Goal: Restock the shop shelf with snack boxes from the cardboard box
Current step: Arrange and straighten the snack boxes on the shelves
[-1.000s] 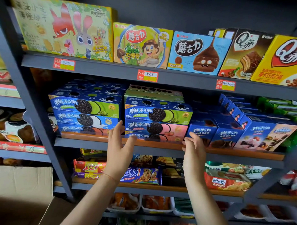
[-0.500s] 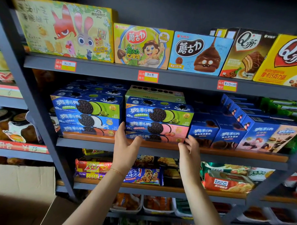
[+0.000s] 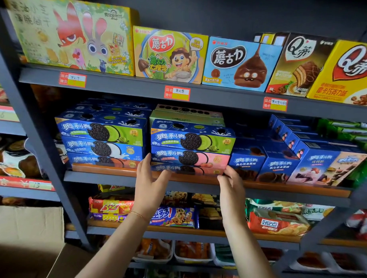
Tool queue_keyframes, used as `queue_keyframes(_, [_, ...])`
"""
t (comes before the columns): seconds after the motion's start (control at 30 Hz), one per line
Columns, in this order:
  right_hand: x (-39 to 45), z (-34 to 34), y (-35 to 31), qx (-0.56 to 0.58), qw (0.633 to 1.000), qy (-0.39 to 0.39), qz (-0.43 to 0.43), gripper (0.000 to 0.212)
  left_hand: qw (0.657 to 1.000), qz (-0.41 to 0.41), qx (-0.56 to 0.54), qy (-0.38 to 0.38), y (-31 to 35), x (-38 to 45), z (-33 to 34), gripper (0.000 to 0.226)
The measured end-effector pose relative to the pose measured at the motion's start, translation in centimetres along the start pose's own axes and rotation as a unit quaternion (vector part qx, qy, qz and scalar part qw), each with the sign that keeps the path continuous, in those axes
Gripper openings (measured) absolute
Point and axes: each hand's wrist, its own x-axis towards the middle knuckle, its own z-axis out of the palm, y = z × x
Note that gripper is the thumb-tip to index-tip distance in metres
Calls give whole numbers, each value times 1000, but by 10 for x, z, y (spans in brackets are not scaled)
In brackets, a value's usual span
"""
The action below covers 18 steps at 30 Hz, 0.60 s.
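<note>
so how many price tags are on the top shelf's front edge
3: left price tag under the cartoon fox box, middle price tag above the cookie stack, right price tag. More may lie beyond the frame.

We face a dark metal shelf (image 3: 197, 186) whose middle board carries two stacks of blue cookie boxes (image 3: 190, 147), smaller blue boxes (image 3: 265, 164) just right of them, and green packs (image 3: 345, 132) at the far right. The top board holds upright cartoon snack boxes (image 3: 169, 55). Below lie biscuit packets (image 3: 173, 216). A cardboard box (image 3: 23, 231) sits on the floor, lower left.
</note>
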Motion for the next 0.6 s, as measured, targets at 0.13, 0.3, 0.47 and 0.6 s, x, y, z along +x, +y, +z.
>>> queue_keyframes(0.13, [0, -1, 3, -7, 1000, 1, 1, 47, 1000, 5, 10, -2, -1, -1, -1, 83])
queue_keyframes(0.3, [2, -4, 7, -24, 1000, 4, -11, 43, 1000, 6, 9, 3, -3, -2, -2, 81])
queue_keyframes(0.47, [2, -3, 8, -41, 999, 9, -23, 46, 1000, 9, 4, 6, -6, 0, -2, 79])
queue_keyframes(0.6, [2, -5, 7, -57, 998, 15, -30, 44, 1000, 7, 14, 3, -8, 0, -3, 71])
